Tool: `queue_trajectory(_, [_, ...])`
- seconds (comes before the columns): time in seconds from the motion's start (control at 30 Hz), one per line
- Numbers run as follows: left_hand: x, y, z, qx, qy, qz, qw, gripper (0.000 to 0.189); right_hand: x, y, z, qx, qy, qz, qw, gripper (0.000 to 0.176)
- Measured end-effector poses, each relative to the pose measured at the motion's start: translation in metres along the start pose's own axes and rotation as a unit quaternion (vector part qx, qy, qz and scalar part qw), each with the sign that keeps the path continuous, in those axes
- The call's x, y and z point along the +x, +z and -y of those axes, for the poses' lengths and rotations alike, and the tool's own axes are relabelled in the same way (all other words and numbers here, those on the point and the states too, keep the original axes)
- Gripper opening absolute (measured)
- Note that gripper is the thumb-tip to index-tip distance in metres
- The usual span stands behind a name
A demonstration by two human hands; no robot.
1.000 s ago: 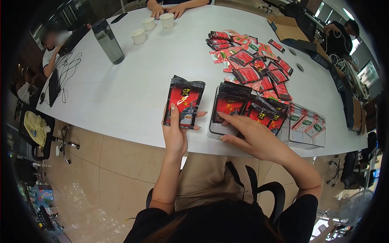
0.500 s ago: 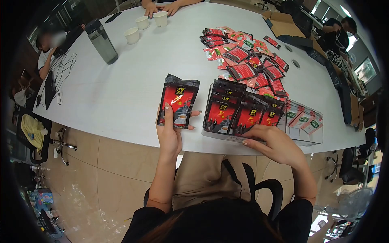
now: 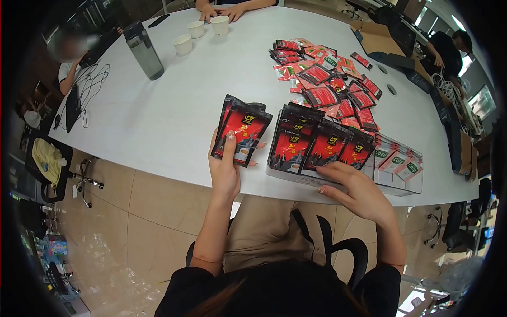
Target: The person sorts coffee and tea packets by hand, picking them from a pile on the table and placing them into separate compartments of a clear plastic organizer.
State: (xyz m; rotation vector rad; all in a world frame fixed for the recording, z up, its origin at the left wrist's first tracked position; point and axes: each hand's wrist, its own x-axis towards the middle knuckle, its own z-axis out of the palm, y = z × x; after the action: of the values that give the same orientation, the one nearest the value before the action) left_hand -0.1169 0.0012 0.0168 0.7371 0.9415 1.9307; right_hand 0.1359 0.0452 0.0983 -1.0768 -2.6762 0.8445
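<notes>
My left hand is closed round a small stack of red and black G7 coffee sachets, its thumb across the front one. The stack is slightly fanned and held above the table, left of a clear plastic box. Upright G7 sachets fill the box's left part in rows. My right hand lies at the box's front edge, thumb and fingers apart, fingertips touching the front sachets. Pink and white Cozy sachets stand in the right part of the box.
Behind the box lies a loose pile of coffee and Cozy sachets. Farther off are a grey bottle, paper cups and another person's hands. Cables lie at the left, an opened cardboard box at the back right.
The stack in my left hand has tilted to the right and fanned out, showing sachets behind the front one. My right hand stays at the box's front edge. The whole view has shifted slightly.
</notes>
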Motion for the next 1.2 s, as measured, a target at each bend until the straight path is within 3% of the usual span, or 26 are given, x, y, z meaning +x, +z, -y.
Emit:
queue_trajectory(0.2, [-0.003, -0.001, 0.002, 0.000, 0.040, -0.027, 0.999, 0.031, -0.003, 0.002, 0.007, 0.031, 0.021, -0.023, 0.999, 0.042])
queue_trajectory(0.4, [-0.034, -0.004, 0.004, -0.023, 0.089, -0.084, 0.992, 0.040, 0.000, 0.010, 0.017, 0.092, -0.099, -0.154, 0.979, 0.038])
queue_trajectory(0.47, [-0.052, -0.004, 0.000, -0.022, 0.098, -0.040, 0.994, 0.039, 0.004, 0.015, 0.037, 0.170, -0.107, -0.210, 0.957, 0.042])
queue_trajectory(0.57, [-0.077, 0.004, -0.010, 0.043, 0.026, 0.054, 0.997, 0.044, 0.013, 0.025, 0.059, 0.254, -0.121, -0.265, 0.922, 0.043])
queue_trajectory(0.67, [-0.090, 0.016, -0.009, 0.085, 0.017, 0.140, 0.986, 0.041, 0.017, 0.039, 0.049, 0.242, -0.189, -0.253, 0.917, 0.042])
queue_trajectory(0.7, [-0.092, 0.019, -0.009, 0.075, 0.022, 0.129, 0.989, 0.042, 0.016, 0.042, 0.052, 0.271, -0.169, -0.268, 0.909, 0.039])
queue_trajectory(0.8, [-0.092, 0.019, 0.002, 0.035, 0.052, 0.134, 0.989, 0.046, 0.011, 0.047, 0.044, 0.268, -0.169, -0.277, 0.907, 0.038])
queue_trajectory(0.9, [-0.090, 0.018, -0.004, 0.102, 0.087, 0.168, 0.977, 0.050, 0.005, 0.052, 0.047, 0.392, -0.108, -0.307, 0.860, 0.037])
queue_trajectory(1.03, [-0.086, 0.027, -0.041, 0.168, 0.119, 0.144, 0.968, 0.047, 0.002, 0.047, 0.032, 0.337, -0.113, -0.461, 0.813, 0.038])
queue_trajectory(1.17, [-0.084, 0.027, -0.079, 0.116, 0.326, 0.257, 0.902, 0.055, 0.011, 0.040, 0.020, 0.251, -0.085, -0.574, 0.775, 0.026])
queue_trajectory(1.2, [-0.084, 0.046, -0.090, 0.019, 0.349, 0.270, 0.897, 0.040, 0.014, 0.039, 0.020, 0.233, -0.080, -0.546, 0.801, 0.025])
